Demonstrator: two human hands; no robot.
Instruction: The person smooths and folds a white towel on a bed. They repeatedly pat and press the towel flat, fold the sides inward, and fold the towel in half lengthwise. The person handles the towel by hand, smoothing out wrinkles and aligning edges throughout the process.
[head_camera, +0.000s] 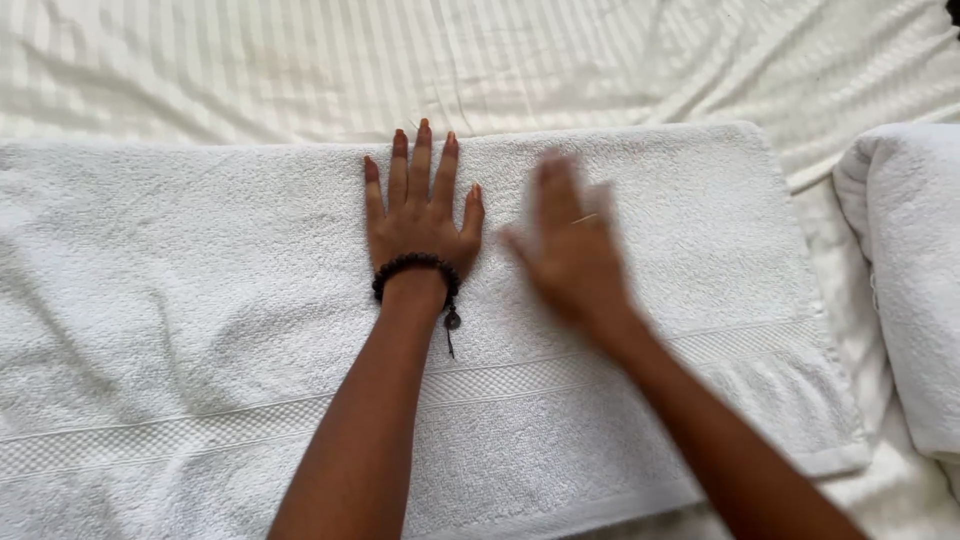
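White terry towel (200, 300) lies flat across the bed, over a white striped sheet (500, 60) that is creased and rumpled. Towel appears doubled, far edge straight and thick; a woven waffle-pattern band runs along its near side. Left hand (418, 215) rests palm down on the towel near its far edge, fingers spread and extended, gripping nothing; a dark beaded bracelet (415, 272) with a small hanging charm sits on the wrist. Right hand (570, 245) is just beside it over the towel, motion-blurred, fingers extended and apparently open, holding nothing; contact with the cloth cannot be confirmed. Judgement on handling: soft, limp, light, looped pile gives good friction, not fragile; it will sag and fold under its own weight, so corners or the straight far edge are the best places to pinch. A second white towel (905, 280), folded into a thick rounded bundle, lies at the right, apart from the first.
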